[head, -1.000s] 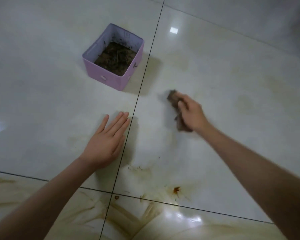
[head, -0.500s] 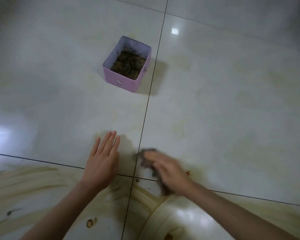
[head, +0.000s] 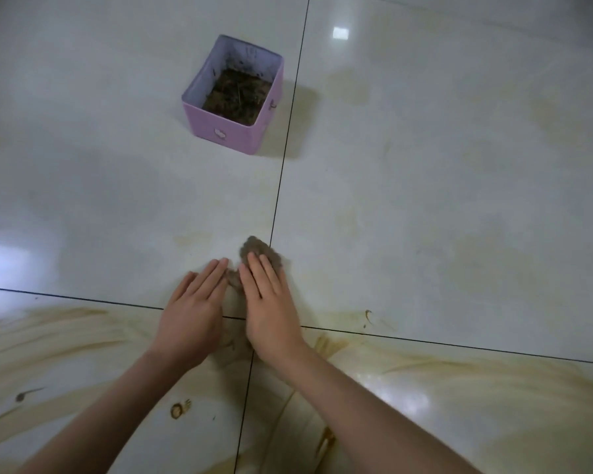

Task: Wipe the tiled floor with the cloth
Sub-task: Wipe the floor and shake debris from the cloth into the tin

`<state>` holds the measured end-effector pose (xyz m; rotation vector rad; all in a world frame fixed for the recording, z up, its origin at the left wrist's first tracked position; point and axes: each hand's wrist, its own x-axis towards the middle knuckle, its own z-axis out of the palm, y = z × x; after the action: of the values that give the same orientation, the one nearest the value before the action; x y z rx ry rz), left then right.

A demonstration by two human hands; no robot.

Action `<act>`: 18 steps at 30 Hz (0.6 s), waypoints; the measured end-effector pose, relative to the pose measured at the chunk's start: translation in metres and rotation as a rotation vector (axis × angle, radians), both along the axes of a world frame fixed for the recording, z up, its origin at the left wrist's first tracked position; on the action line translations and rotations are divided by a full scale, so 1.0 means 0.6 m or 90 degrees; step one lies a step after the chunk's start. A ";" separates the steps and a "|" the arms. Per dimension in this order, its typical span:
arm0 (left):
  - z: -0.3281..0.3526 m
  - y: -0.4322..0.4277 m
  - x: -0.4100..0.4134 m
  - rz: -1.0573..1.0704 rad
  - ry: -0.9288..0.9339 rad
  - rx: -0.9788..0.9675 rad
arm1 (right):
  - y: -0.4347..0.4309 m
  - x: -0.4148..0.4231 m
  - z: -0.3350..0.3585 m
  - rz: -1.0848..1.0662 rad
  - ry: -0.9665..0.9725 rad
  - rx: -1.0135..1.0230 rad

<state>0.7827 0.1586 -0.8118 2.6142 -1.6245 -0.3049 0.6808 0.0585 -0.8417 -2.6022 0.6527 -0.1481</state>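
The cloth (head: 258, 248) is a brown, crumpled wad lying on the floor (head: 459, 200) under the right hand (head: 271, 309). Its long axis runs near to far, along the hand. The far end sticks out past the fingertips and points up the frame, roughly toward the box (head: 220, 128). A small fold of it shows between the two hands. How far it reaches under the palm cannot be told.

The right hand lies flat on the cloth with its fingers straight and together, pressing and not gripping. The left hand (head: 192, 313) is just beside it, also flat with straight fingers, palm down on the tile and holding nothing.

The cloth's far end lies on the grout line (head: 281, 165) that runs away from the person, just beyond where it crosses another joint under the hands. Brown smears (head: 65, 330) spread over the near tiles on both sides of the arms. Bare glossy tile lies to the left, to the right and ahead. The pink box, with dark debris inside, stands well apart ahead, just left of the grout line
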 end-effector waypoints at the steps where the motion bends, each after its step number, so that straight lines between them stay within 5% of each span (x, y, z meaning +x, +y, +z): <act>1: 0.002 0.000 0.001 0.003 0.003 0.002 | -0.022 -0.006 0.002 0.064 0.030 0.003; 3: 0.005 0.001 0.004 0.000 0.015 0.005 | -0.071 -0.054 0.015 0.089 0.085 -0.015; 8: 0.002 0.005 0.006 0.006 0.040 -0.009 | -0.187 -0.284 0.025 -0.255 0.190 -0.091; 11: -0.005 0.000 -0.005 0.035 0.047 -0.032 | -0.142 -0.249 0.013 -0.365 0.199 -0.123; 18: -0.004 -0.012 -0.004 0.055 0.042 -0.048 | -0.018 -0.045 0.001 0.026 0.066 -0.084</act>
<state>0.7802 0.1512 -0.8141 2.5812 -1.4691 -0.3161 0.6535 0.0477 -0.8409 -2.7629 0.6459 -0.0439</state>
